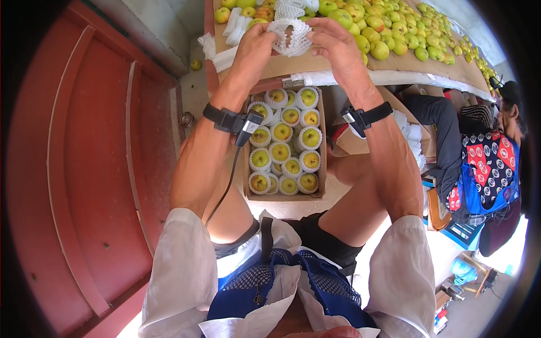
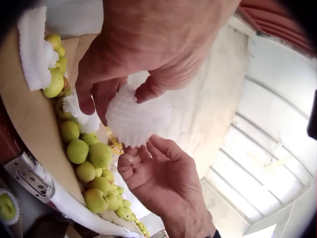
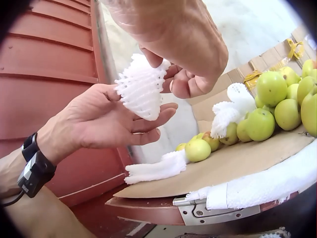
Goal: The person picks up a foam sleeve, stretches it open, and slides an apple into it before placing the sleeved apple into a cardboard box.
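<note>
Between the hands, above the near edge of the table, is a white foam fruit net (image 1: 294, 51). Its mouth is spread, and brown cardboard shows through the gap in the head view. The left hand (image 1: 258, 49) pinches one side of the net, thumb against the fingers. On the opposite side, the right hand (image 1: 338, 49) holds the rim with its fingertips. Seen from the right wrist, the net (image 3: 141, 89) lies against the left hand's fingers, some of which extend past it. Green-yellow apples (image 1: 379, 50) lie heaped just beyond the hands.
A cardboard box (image 1: 246, 169) of apples in foam nets stands below, between the person's knees. More foam nets (image 1: 238, 28) lie at the table's left. A red door (image 1: 107, 169) is close on the left. Another person (image 1: 490, 163) sits at the right.
</note>
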The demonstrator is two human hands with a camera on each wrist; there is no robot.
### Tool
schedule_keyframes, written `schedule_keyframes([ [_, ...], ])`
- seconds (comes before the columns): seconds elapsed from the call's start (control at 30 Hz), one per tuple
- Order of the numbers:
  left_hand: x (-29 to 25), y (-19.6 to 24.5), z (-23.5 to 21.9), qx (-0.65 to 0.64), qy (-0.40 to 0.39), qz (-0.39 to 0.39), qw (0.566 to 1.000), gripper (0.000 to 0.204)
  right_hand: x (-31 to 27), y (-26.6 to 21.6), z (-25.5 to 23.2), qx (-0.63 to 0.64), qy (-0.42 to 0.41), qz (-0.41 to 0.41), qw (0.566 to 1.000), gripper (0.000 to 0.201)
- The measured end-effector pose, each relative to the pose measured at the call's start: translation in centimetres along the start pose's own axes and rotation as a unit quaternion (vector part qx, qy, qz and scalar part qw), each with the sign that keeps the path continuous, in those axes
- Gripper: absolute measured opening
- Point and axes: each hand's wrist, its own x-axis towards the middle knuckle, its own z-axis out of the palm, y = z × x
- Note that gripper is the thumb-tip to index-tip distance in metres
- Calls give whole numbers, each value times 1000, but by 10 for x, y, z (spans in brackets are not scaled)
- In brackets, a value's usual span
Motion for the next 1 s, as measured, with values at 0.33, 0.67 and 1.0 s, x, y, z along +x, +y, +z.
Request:
schedule_keyframes([
  [0.33,7,6,-6,-285,-21,-175,942,32,13,17,-23,196,13,130,972,29],
  [0.67,-6,17,0,-369,-77,-173,910,39,13,17,-27,364,-41,187,911,29],
  [1.0,-12,11,-1,-252,-230,-130,931,33,20,31,-42,496,-185,129,839,26],
])
